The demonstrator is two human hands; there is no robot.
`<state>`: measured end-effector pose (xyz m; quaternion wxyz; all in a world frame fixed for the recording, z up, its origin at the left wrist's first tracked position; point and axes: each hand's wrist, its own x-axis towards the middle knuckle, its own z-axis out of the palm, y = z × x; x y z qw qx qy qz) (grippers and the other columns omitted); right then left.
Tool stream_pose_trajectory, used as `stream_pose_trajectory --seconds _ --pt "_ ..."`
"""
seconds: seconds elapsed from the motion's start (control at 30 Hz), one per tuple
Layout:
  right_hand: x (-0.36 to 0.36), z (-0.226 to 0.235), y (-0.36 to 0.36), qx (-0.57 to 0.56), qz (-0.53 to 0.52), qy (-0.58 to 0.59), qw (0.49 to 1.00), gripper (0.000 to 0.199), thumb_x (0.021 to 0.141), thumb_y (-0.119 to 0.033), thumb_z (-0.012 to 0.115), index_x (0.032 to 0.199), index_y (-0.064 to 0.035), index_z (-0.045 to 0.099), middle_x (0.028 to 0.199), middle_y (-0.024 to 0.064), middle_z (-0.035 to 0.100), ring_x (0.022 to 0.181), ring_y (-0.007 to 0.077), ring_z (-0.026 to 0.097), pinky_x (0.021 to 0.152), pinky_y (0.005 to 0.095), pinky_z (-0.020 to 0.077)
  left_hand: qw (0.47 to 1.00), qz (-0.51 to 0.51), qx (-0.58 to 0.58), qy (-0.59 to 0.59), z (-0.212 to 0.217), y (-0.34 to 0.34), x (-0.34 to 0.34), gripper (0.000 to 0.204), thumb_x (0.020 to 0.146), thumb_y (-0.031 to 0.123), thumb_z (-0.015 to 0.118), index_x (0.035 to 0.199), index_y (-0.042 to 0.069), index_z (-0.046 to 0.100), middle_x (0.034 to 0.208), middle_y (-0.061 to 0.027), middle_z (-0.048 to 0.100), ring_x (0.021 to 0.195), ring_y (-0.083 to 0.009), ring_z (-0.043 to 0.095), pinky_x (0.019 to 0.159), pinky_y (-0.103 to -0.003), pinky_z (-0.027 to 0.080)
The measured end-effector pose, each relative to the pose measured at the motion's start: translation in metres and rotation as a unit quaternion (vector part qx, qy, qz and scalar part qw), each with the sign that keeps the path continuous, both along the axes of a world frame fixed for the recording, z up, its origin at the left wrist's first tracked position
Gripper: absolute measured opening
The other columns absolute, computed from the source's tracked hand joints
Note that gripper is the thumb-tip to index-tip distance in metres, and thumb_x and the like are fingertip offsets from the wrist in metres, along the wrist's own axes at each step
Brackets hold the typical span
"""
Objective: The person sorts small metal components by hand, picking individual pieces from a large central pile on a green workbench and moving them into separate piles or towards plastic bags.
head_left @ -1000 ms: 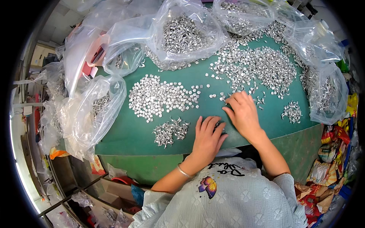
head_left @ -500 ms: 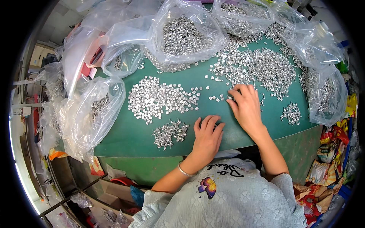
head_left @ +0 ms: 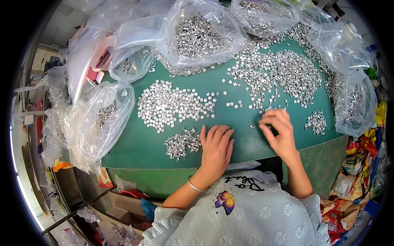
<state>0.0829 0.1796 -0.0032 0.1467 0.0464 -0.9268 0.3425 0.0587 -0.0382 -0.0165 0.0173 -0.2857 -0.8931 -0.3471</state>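
Note:
My left hand lies palm down with its fingers stretched out, beside a small heap of curved silver metal pieces. Loosely bent above the green table, my right hand has its thumb and forefinger a little apart, and I see nothing between them. One curved metal piece lies just left of its thumb. Beyond that hand spreads a large mixed pile of silver pieces. Flower-shaped silver pieces form a wide patch at the left, with a few strays toward the middle.
Clear plastic bags of metal pieces line the table's far side. Another bag stands at the left and one at the right. A small separate heap lies near the right edge of the green table.
My right hand has drawn back from the big pile toward me and slightly right. A curved piece now lies beside its thumb. My left hand has shifted slightly left, closer to the small heap.

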Motion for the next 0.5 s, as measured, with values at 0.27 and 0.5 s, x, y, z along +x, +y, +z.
stream_pose_trajectory --seconds 0.27,0.5 --pt "-0.004 0.0 -0.016 0.001 0.048 -0.052 0.997 0.022 0.075 -0.008 0.077 0.093 -0.0036 0.065 0.092 0.0089 0.058 0.091 0.0289 0.054 0.081 0.0392 0.0423 0.998 0.061 -0.017 0.029 -0.01 -0.006 -0.005 0.025 0.082 -0.001 0.066 0.106 0.006 0.06 0.111 -0.0096 0.056 0.112 -0.0311 0.053 0.11 -0.057 0.028" --pt "-0.033 0.0 -0.001 0.057 -0.032 0.016 0.998 0.017 0.077 -0.005 0.073 0.093 -0.0038 0.067 0.094 0.0091 0.059 0.091 0.0289 0.054 0.081 0.0401 0.0423 0.999 0.024 0.006 0.033 -0.001 0.011 -0.004 0.031 0.082 -0.001 0.065 0.112 0.005 0.059 0.111 -0.0096 0.056 0.109 -0.0304 0.054 0.107 -0.052 0.03"
